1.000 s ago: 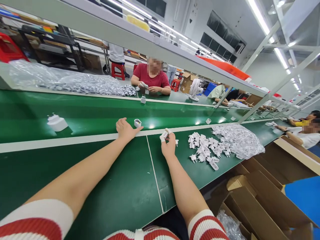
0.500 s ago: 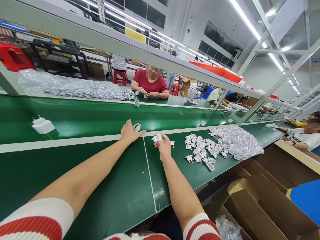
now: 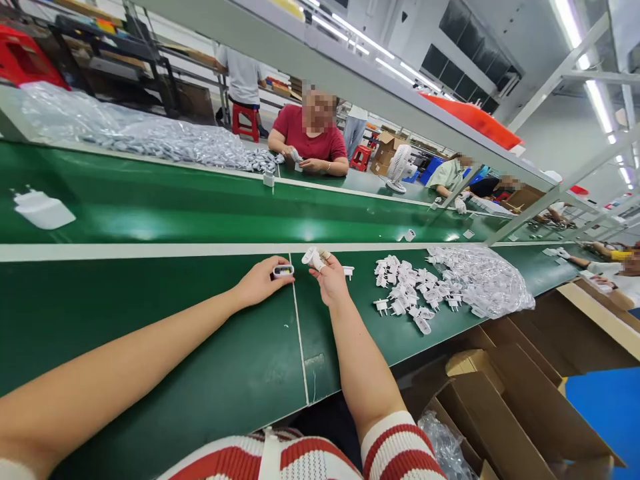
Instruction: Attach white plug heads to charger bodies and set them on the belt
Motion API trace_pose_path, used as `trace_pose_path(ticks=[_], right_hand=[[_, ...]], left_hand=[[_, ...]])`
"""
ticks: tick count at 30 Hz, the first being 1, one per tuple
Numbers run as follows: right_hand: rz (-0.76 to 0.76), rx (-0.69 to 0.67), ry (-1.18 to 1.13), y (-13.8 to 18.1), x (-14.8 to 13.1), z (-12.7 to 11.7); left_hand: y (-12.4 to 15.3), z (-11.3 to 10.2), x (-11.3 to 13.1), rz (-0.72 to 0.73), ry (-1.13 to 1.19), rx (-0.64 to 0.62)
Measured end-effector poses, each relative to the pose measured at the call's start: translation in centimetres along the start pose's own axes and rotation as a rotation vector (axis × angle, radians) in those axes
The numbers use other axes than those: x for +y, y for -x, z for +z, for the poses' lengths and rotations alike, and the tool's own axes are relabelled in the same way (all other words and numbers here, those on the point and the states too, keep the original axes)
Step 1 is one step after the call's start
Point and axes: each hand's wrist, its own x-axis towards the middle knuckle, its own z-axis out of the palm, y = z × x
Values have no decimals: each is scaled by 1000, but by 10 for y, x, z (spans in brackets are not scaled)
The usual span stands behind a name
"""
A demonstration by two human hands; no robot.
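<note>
My left hand (image 3: 260, 283) is closed on a small white charger housing (image 3: 283, 270), its open end showing, just above the green bench (image 3: 150, 347). My right hand (image 3: 327, 279) pinches a small white plug part (image 3: 310, 256) a short way to the right of it. One loose plug part (image 3: 348, 271) lies by my right hand. Farther right is a heap of several white plug parts (image 3: 407, 293) next to a crumpled clear plastic bag (image 3: 480, 277).
A green conveyor belt (image 3: 175, 213) runs behind the bench with a white charger (image 3: 40, 210) at far left and smaller pieces (image 3: 409, 235) on it. A person in a red shirt (image 3: 313, 137) works opposite. Open cardboard boxes (image 3: 505, 407) stand at lower right.
My left hand took the charger housing off the belt edge and pulled it back onto the bench toward my right hand. The white charger on the belt travelled left.
</note>
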Motion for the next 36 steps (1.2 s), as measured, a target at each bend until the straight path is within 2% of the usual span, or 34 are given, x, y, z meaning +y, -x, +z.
trace_pose_path(ticks=[3,6,8,11,16,18,20,23,25,27,32,36], right_hand=[[32,-81,57,9,-4,7],[28,-181,166,20,-5,16],[-49,-249,301,30,-4,23],[-244,-361,581,47,-7,31],[-702,-589,1040,76,-18,36],[-777,-638,1109,80,-21,36],[-794,-605,1088,80,-21,36],[-679,-442,974,74,-18,34],[-516,-352,931,70,-15,34],[-340,-325,911,67,-14,34],[10,-413,725,65,-11,34],[174,-535,648,65,-14,32]], left_hand=[[56,-6,2,15,38,-91],[98,-18,1,39,1,-78],[114,-28,0,69,-50,-51],[122,-37,-1,96,-52,-47],[116,-39,2,114,11,-24],[114,-39,2,145,16,-30],[113,-40,0,183,24,-37],[115,-42,-3,196,45,-50],[118,-41,-4,154,42,-37],[120,-40,-3,109,44,-7],[118,-37,2,42,78,29],[115,-40,3,98,81,-59]])
